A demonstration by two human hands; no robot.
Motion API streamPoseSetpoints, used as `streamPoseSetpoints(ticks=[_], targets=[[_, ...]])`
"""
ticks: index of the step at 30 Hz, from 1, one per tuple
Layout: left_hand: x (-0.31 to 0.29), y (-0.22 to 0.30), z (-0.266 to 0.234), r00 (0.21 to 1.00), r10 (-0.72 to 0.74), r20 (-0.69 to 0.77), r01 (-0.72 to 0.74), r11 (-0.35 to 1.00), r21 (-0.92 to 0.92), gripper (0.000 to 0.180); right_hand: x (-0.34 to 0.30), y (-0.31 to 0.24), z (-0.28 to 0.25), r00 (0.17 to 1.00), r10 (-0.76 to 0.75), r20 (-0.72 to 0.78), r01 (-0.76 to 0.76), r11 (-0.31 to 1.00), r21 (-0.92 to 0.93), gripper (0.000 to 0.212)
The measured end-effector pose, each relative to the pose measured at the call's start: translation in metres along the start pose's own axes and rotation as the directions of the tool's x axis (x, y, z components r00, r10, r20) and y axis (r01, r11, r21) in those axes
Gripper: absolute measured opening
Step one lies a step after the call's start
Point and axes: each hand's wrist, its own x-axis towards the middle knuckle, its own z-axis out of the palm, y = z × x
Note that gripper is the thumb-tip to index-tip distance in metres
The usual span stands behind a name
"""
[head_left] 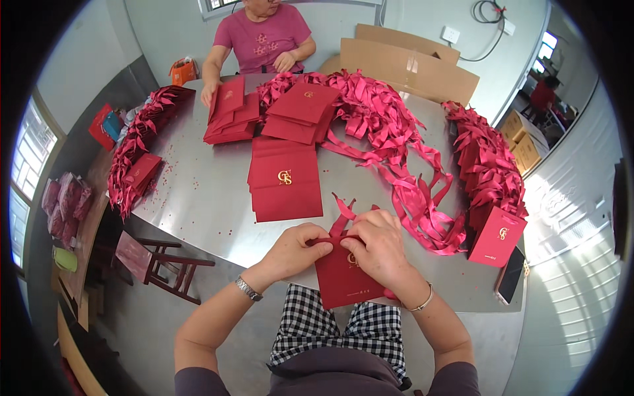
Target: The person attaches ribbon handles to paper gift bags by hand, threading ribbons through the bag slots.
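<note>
Here is the red packet [343,288], flat and boxy, deep red, a gold emblem half covered on its face and a thin line of small pale print toward the lower edge. A pinkish-red ribbon [344,208] pokes up past its top, its tips splayed. The packet sits at the near edge of the metal table [205,191], its lower part hanging down over the checked trousers [309,323]. And the fingers are right at its top edge, body of the packet below them, ribbon rising between the hands! Left hand [296,252], thumb pointing inward, fingers curled, pinching the upper left; right hand [382,245], knuckles up, thumb bent over the front, gripping the upper right. Thumbs nearly meet, both forearms angling in from below, elbows wide.
</note>
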Motion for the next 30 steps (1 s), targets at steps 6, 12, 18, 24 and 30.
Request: streamPoseSetpoints(ticks=[6,12,18,24,30], targets=[[0.007,-0.036,0.008,0.971,-0.161,-0.176,0.116,0.963,-0.242,0.015,-0.007,0.0,-0.023,0.992,0.126,0.003,-0.125,0.99,-0.06,0.066],[-0.003,-0.051,0.019,0.947,0.006,-0.322,-0.035,0.996,-0.084,0.018,-0.085,0.027,-0.026,0.943,0.245,0.223,-0.219,0.966,-0.137,0.067],[-0.004,-0.051,0.021,0.926,-0.001,-0.377,-0.062,0.986,-0.156,0.015,-0.101,0.014,-0.028,0.931,0.364,0.036,-0.365,0.93,0.032,0.042],[-0.013,-0.054,0.02,0.909,-0.022,-0.416,-0.066,0.978,-0.197,0.013,-0.108,0.014,-0.024,0.98,0.195,-0.028,-0.196,0.979,-0.054,0.036],[-0.004,-0.055,0.026,0.914,0.025,-0.405,-0.092,0.985,-0.147,0.013,-0.136,0.001,-0.04,0.774,0.63,0.065,-0.588,0.676,0.444,0.035]])
